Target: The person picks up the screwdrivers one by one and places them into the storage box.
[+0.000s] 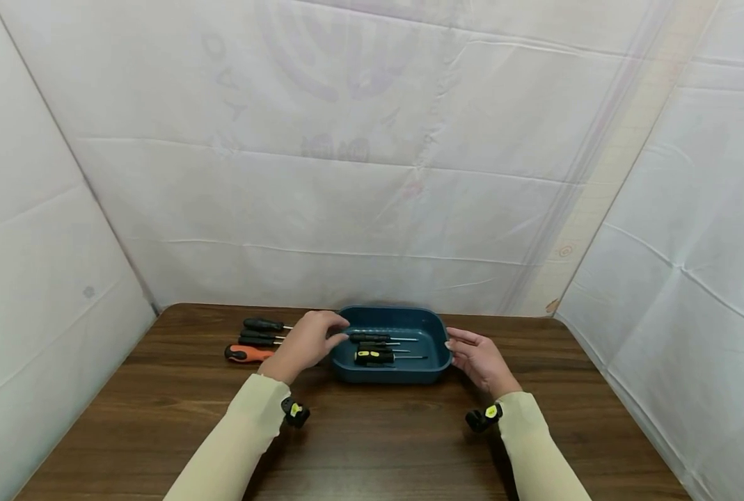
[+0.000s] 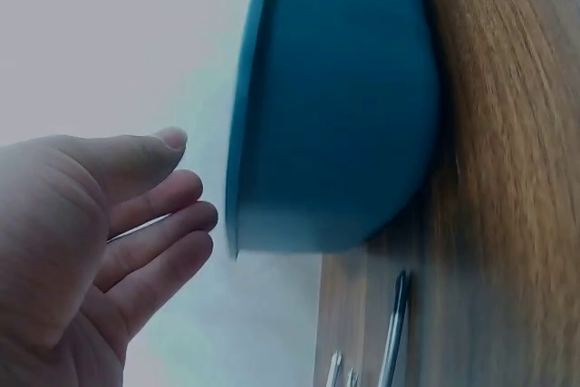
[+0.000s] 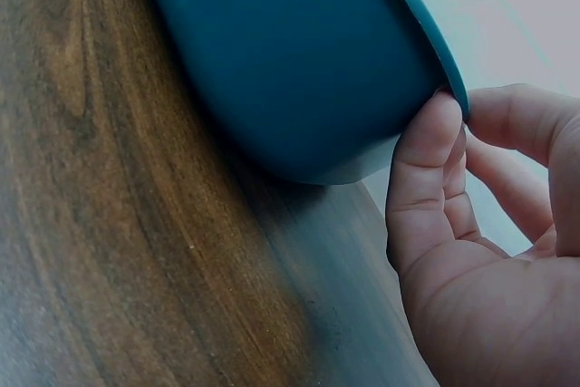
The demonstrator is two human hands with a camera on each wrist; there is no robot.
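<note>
A teal tray (image 1: 431, 327) sits mid-table with several screwdrivers (image 1: 374, 356) lying in it. My left hand (image 1: 336, 330) hovers over the tray's left rim and holds nothing. In the left wrist view its fingers (image 2: 195, 215) are relaxed and a small gap from the tray's rim (image 2: 237, 178). My right hand (image 1: 452, 342) is at the tray's right rim. In the right wrist view its thumb (image 3: 430, 147) presses just under the rim (image 3: 426, 29) and the index finger curves over the top, pinching it.
Left of the tray, two black-handled screwdrivers (image 1: 262, 325) and an orange-handled one (image 1: 246, 353) lie on the wooden table (image 1: 378, 445). One shaft (image 2: 396, 324) shows beside the tray. White sheeting walls the table on the back and both sides.
</note>
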